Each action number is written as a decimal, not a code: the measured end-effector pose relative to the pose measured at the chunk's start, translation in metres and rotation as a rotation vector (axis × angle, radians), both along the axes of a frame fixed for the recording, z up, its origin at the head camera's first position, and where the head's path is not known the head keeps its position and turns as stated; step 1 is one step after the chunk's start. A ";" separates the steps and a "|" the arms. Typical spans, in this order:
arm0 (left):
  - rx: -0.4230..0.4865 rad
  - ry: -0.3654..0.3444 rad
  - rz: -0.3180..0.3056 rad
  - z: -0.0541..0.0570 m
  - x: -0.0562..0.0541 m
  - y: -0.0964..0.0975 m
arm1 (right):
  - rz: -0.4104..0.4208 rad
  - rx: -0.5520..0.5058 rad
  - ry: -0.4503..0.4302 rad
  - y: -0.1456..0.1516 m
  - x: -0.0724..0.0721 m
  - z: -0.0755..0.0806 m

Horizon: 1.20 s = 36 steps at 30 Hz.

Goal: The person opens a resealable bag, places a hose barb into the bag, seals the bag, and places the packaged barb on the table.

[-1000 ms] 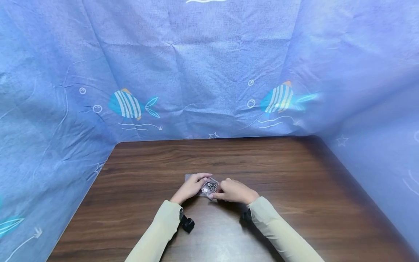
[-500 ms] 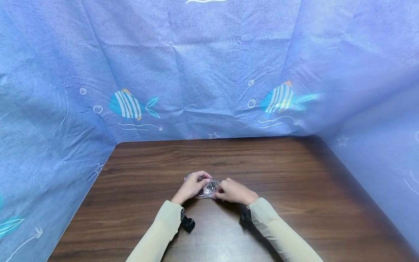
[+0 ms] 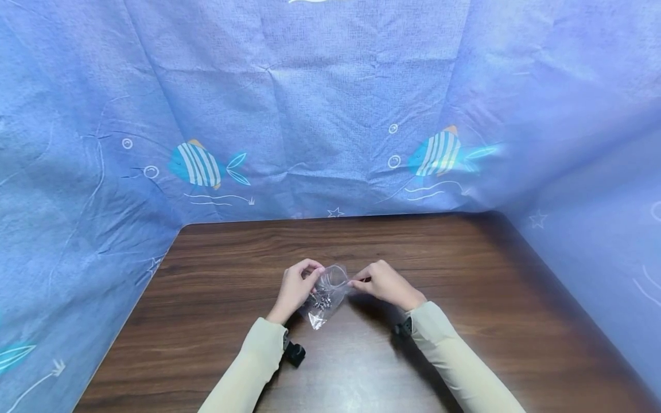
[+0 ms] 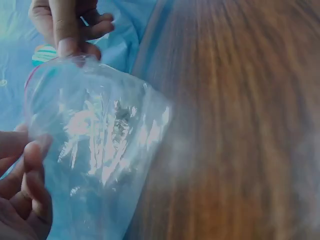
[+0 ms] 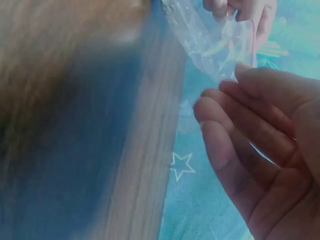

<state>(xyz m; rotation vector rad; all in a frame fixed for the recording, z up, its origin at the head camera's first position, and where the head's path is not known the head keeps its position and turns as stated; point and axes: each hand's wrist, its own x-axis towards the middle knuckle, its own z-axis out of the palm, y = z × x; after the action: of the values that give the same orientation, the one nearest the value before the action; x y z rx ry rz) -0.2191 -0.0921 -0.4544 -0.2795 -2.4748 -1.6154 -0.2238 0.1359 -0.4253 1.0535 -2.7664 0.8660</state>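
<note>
A clear plastic zip bag (image 3: 330, 293) hangs between both hands over the table, its mouth edge up. Small shiny metal pieces (image 3: 323, 299) lie bunched low inside; their exact kind is too small to make out. My left hand (image 3: 298, 287) pinches the left side of the mouth between thumb and fingers. The right side is pinched by my right hand (image 3: 386, 283). A red line along the mouth shows on the bag (image 4: 95, 125) in the left wrist view. In the right wrist view, thumb and forefinger meet at the corner of the bag (image 5: 220, 45).
Beneath is a dark wood-grain table (image 3: 232, 246). A blue cloth (image 3: 330, 115) printed with fish hangs behind it and along both sides. Black wrist cameras, such as the left one (image 3: 295, 353), sit at the sleeve cuffs.
Both hands have lifted and moved apart, the right one up and to the right. The bag, earlier lying crumpled under the fingers, now hangs spread with its metal pieces sunk low.
</note>
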 end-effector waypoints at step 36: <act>0.076 0.129 0.005 0.016 0.007 -0.001 | -0.232 -0.556 -0.318 0.003 -0.007 0.005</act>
<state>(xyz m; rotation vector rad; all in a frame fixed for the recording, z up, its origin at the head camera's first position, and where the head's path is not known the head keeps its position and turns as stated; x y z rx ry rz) -0.2121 -0.0935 -0.4387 -0.3547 -2.3119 -1.6298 -0.2309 0.1389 -0.4203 0.5249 -2.5307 1.7421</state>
